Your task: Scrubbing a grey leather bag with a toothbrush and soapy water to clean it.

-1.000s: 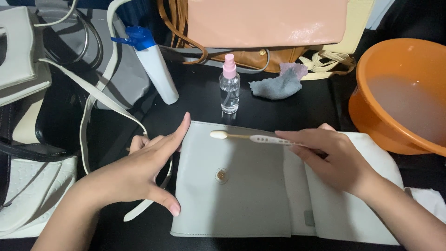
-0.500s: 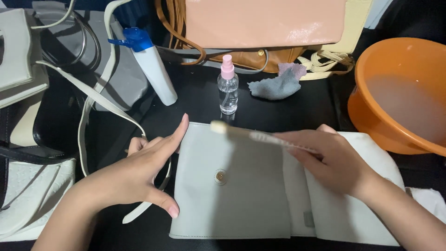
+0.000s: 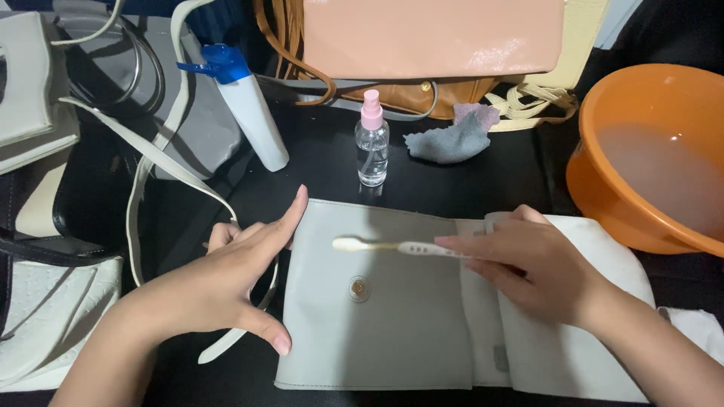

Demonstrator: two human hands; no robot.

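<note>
Fingers (image 3: 460,245) of right hand (image 3: 539,275) pinched on pale toothbrush (image 3: 392,246), its bristle head just left of them over grey bag flap (image 3: 377,316), above the snap button (image 3: 360,287). Left hand (image 3: 219,283) spread flat, pressing flap's left edge onto black tabletop (image 3: 324,151). Judging by the flap: brushing mid-way, upper part under the brush, lower part seemingly untouched; spray bottle (image 3: 372,147), grey cloth (image 3: 451,139) and orange basin (image 3: 648,162) beyond.

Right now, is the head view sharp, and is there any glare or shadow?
Head view: sharp throughout, the cream toothbrush unblurred in the right hand; soft glare on the glossy pink leather bag; the brush and hand cast faint shadows on the pale grey leather bag.
</note>
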